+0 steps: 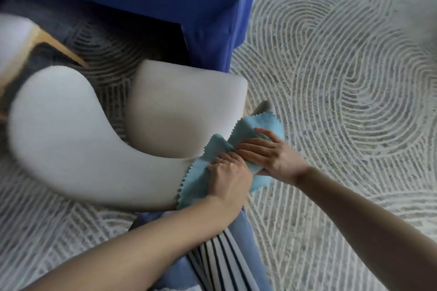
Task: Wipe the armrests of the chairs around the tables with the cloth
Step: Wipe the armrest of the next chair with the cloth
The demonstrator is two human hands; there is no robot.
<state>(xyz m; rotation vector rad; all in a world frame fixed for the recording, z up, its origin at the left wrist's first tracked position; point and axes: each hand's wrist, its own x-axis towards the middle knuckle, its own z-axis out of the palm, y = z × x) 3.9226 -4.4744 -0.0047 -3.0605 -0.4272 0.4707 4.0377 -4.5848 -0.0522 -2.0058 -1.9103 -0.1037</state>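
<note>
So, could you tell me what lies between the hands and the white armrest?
Head view: the light blue cloth lies on the armrest under left hand and right hand.

Grey swirl-patterned carpet [343, 78] right of the curved white upholstered armrest [71, 149] gives open passage. The blue cloth-draped table [212, 19] stands just beyond the white seat cushion [184, 106], blocking the far side. A second white wood-framed chair [13, 38] stands near on the left. The light blue zigzag-edged cloth [250, 127] covers the armrest's right end.

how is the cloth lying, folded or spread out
Bunched, neither folded nor flat: the cloth is gathered under the left hand and right hand, its zigzag edges fanning loose.
</note>
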